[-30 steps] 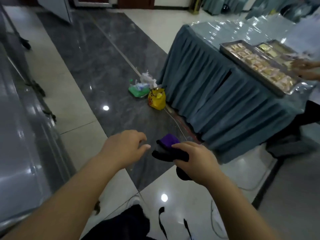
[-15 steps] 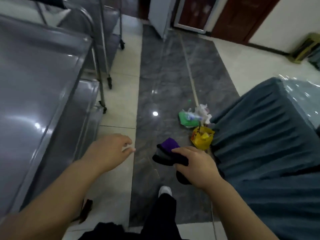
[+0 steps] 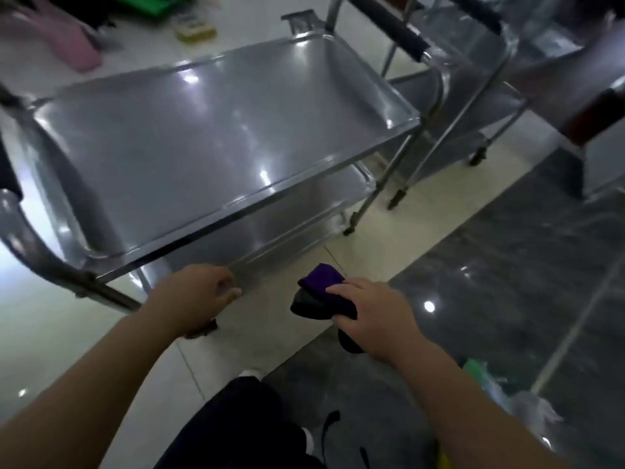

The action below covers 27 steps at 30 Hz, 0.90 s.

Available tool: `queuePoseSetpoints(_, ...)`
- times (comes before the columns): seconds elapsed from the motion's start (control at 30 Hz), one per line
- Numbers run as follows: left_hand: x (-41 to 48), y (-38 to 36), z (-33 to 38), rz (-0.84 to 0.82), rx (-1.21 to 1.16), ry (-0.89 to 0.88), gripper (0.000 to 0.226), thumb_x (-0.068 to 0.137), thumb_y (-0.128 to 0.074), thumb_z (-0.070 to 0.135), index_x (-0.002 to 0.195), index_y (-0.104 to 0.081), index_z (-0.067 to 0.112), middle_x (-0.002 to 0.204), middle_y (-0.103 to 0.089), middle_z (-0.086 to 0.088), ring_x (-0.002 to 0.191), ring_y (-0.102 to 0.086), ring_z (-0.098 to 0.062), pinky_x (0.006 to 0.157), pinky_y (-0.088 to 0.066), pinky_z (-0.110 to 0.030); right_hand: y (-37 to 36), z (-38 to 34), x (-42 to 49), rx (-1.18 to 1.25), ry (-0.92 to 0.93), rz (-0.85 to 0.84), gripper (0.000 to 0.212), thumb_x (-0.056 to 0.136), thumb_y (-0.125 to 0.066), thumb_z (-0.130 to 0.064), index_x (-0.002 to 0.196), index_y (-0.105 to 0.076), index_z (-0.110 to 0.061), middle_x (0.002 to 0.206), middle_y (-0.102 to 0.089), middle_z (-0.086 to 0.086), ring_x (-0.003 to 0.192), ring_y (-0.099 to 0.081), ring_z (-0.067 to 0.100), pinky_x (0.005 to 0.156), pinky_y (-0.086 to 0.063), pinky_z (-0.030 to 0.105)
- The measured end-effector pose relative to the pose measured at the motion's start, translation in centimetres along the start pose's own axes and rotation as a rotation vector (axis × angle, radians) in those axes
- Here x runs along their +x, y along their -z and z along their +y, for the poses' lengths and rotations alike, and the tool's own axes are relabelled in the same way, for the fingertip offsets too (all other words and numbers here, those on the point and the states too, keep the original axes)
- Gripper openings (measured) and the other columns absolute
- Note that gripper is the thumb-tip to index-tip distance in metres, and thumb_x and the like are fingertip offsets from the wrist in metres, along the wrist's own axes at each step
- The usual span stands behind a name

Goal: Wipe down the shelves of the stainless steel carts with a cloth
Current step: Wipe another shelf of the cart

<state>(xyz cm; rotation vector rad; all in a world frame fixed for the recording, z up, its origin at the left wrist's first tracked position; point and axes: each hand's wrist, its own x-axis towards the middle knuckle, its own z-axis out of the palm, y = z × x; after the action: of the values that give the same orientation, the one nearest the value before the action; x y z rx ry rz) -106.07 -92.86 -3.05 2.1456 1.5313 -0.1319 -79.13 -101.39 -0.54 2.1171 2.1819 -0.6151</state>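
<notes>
Nearest the camera, short of the cart [image 3: 257, 195], the person's dark trousers [image 3: 243, 431] and a white shoe tip [image 3: 251, 373] stand on the floor [image 3: 270, 336], where pale tiles meet a dark marbled strip. The hands are apart, both in front of the cart's near long side. The left hand [image 3: 194, 294] hangs with its fingers loosely curled and holds nothing. It is just in front of the lower shelf [image 3: 277, 228]; whether its thumb touches that shelf's rim I cannot tell. The right hand [image 3: 375, 316] is off the cart's near right corner and grips a bunched cloth [image 3: 321, 294], purple on top and black below, with the fingers curled over it. The cloth is held in the air over the floor, clear of the cart. A crumpled green bag [image 3: 475, 367] lies on the dark strip to the right of the cart, behind the right forearm. A dark caster [image 3: 203, 328] of the cart shows under the left hand. The top shelf [image 3: 203, 130] is bare, shiny steel with a raised rim. Beyond the cart's right end stands a second cart [image 3: 487, 106], with a black-gripped handle [image 3: 395, 30] between the two. Behind the cart's far side, blurred pink [image 3: 74, 52], yellow [image 3: 196, 27] and green [image 3: 152, 3] things lie on the pale floor.
</notes>
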Motion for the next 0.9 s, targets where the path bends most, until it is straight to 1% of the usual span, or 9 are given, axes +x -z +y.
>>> queuePoseSetpoints(0.1, -0.4, -1.0, -2.0, 0.029, -0.043, 0.126, 0.029, 0.091, -0.049, 0.045, 0.111, -0.059, 0.025, 0.107, -0.062, 0.001, 0.096, -0.058, -0.014, 0.083, -0.049, -0.032, -0.6, -0.7, 4.4, -0.011, 0.124, -0.04, 0.047, 0.086, -0.055, -0.043, 0.132, -0.047, -0.04, 0.133, -0.051, -0.013, 0.11, -0.052, 0.018, 0.089, -0.041, 0.032)
queuePoseSetpoints(0.2, -0.1, -2.4, -4.0, 0.057, -0.083, 0.249, 0.029, 0.091, -0.049, 0.045, 0.112, -0.059, 0.028, 0.109, -0.061, 0.005, 0.097, -0.057, -0.013, 0.082, -0.049, -0.031, -2.3, -1.6, 8.7, -0.019, 0.242, -0.087, 0.046, 0.084, -0.059, -0.04, 0.13, -0.052, -0.037, 0.13, -0.055, -0.011, 0.107, -0.054, 0.015, 0.078, -0.034, 0.022)
queuePoseSetpoints(0.27, 0.2, -3.6, -5.3, 0.075, -0.1, 0.306, 0.027, 0.09, -0.049, 0.046, 0.109, -0.06, 0.031, 0.107, -0.062, 0.008, 0.095, -0.058, -0.013, 0.079, -0.049, -0.03, -3.7, -2.1, 11.5, -0.021, 0.299, -0.127, 0.046, 0.083, -0.06, -0.038, 0.128, -0.054, -0.036, 0.126, -0.056, -0.011, 0.105, -0.054, 0.014, 0.074, -0.031, 0.021)
queuePoseSetpoints(0.4, 0.4, -6.1, -7.3, 0.096, -0.155, 0.442, 0.026, 0.091, -0.047, 0.047, 0.107, -0.06, 0.031, 0.104, -0.061, 0.008, 0.092, -0.058, -0.012, 0.073, -0.048, -0.028, -6.6, -3.0, 16.2, -0.061, 0.43, -0.212, 0.046, 0.082, -0.058, -0.042, 0.128, -0.052, -0.039, 0.127, -0.054, -0.014, 0.105, -0.053, 0.016, 0.085, -0.04, 0.027)
queuePoseSetpoints(0.47, 0.4, -7.6, -8.3, 0.118, -0.178, 0.511, 0.026, 0.091, -0.048, 0.046, 0.108, -0.06, 0.031, 0.104, -0.063, 0.008, 0.091, -0.059, -0.012, 0.073, -0.049, -0.028, -8.1, -3.5, 18.3, -0.092, 0.488, -0.254, 0.047, 0.083, -0.057, -0.044, 0.129, -0.05, -0.04, 0.13, -0.052, -0.012, 0.107, -0.052, 0.018, 0.09, -0.043, 0.034)
queuePoseSetpoints(0.53, 0.4, -9.4, -9.1, 0.149, -0.222, 0.586, 0.027, 0.09, -0.049, 0.047, 0.108, -0.061, 0.03, 0.105, -0.063, 0.009, 0.093, -0.059, -0.012, 0.076, -0.05, -0.03, -9.7, -3.9, 20.5, -0.106, 0.543, -0.281, 0.048, 0.084, -0.057, -0.043, 0.131, -0.048, -0.04, 0.133, -0.051, -0.011, 0.11, -0.051, 0.021, 0.091, -0.042, 0.036)
queuePoseSetpoints(0.67, 0.9, -13.2, -10.1, 0.21, -0.283, 0.709, 0.029, 0.09, -0.049, 0.047, 0.114, -0.059, 0.034, 0.105, -0.061, 0.012, 0.095, -0.059, -0.01, 0.078, -0.051, -0.031, -13.2, -4.5, 24.6, -0.163, 0.669, -0.29, 0.047, 0.086, -0.055, -0.044, 0.132, -0.045, -0.042, 0.137, -0.047, -0.012, 0.115, -0.048, 0.019, 0.095, -0.04, 0.036)
queuePoseSetpoints(0.77, 1.9, -16.2, -10.6, 0.307, -0.301, 0.776, 0.029, 0.09, -0.051, 0.045, 0.116, -0.059, 0.035, 0.106, -0.061, 0.011, 0.094, -0.059, -0.011, 0.077, -0.052, -0.031, -15.8, -4.5, 27.3, -0.151, 0.759, -0.266, 0.047, 0.087, -0.057, -0.043, 0.133, -0.046, -0.04, 0.136, -0.048, -0.014, 0.114, -0.048, 0.016, 0.09, -0.04, 0.03)
queuePoseSetpoints(0.9, 4.5, -19.7, -11.4, 0.397, -0.244, 0.746, 0.031, 0.091, -0.05, 0.04, 0.119, -0.059, 0.029, 0.117, -0.058, 0.009, 0.102, -0.058, -0.015, 0.08, -0.052, -0.032, -18.8, -4.4, 30.9, -0.135, 0.829, -0.195, 0.047, 0.086, -0.058, -0.045, 0.132, -0.047, -0.041, 0.134, -0.048, -0.015, 0.11, -0.049, 0.014, 0.088, -0.037, 0.029)
